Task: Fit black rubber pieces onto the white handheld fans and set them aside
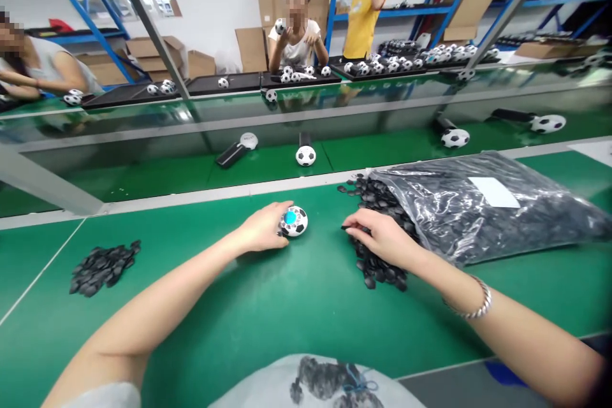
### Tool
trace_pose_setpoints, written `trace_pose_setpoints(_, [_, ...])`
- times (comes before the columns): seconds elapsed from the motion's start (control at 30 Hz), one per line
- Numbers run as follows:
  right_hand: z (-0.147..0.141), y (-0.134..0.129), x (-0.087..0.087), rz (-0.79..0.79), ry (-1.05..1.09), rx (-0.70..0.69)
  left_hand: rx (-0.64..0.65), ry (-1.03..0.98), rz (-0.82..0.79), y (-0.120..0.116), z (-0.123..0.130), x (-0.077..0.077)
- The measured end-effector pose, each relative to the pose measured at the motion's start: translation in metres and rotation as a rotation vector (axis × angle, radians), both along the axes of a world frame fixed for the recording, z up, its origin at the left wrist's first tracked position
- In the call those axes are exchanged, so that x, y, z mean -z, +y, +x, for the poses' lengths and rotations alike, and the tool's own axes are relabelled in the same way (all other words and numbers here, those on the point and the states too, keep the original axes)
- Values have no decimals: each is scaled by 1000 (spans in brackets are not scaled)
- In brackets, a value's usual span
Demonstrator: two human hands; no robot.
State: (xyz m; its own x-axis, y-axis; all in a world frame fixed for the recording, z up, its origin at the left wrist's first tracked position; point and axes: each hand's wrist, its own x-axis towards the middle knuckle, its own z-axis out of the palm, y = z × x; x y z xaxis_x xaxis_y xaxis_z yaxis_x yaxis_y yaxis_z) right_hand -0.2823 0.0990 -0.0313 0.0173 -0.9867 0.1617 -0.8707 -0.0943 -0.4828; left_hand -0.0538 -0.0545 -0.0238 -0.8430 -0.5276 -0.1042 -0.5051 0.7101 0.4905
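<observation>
My left hand [266,227] is closed around the left side of a small football-patterned item [298,222], white with black patches and a blue round spot on top. It is just above or on the green table; which one, I cannot tell. At the edge of a heap of small black pieces [382,271], my right hand [377,236] pinches one dark piece [345,227] between thumb and fingers. The heap spills from the mouth of a clear plastic bag [449,210] full of the same black pieces. Part of the heap lies hidden under my right hand.
A smaller pile of black pieces [102,266] lies at the left of the table [268,319]. Beyond a pale ledge, a green conveyor [157,169] carries several ball items with black handles [306,154]. Across it, co-workers sit among trays of balls [406,64]. A slanted metal post [43,182] stands left.
</observation>
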Motion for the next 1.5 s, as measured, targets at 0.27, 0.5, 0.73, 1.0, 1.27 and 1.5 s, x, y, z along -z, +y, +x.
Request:
trace_pose_setpoints(0.27, [5,-5,3,8,-63,31,-1,-191,71,-8,28,-6])
trace_pose_setpoints(0.5, [13,-6,-3,-70,-95,70,-84,-183,-554,42,-1,0])
trace_pose_setpoints(0.73, [18,-5,-6,-71,-118,-20,14,-84,-168,40,-7,3])
trace_pose_setpoints(1.0, [32,-6,-3,-125,-106,-251,19,-79,-220,60,-12,9])
trace_pose_setpoints(1.27, [42,-4,5,-84,-72,-219,104,-5,-99,48,-19,3])
trace_pose_setpoints(1.5, [45,-6,4,-14,-48,-174,72,82,7,45,-19,9])
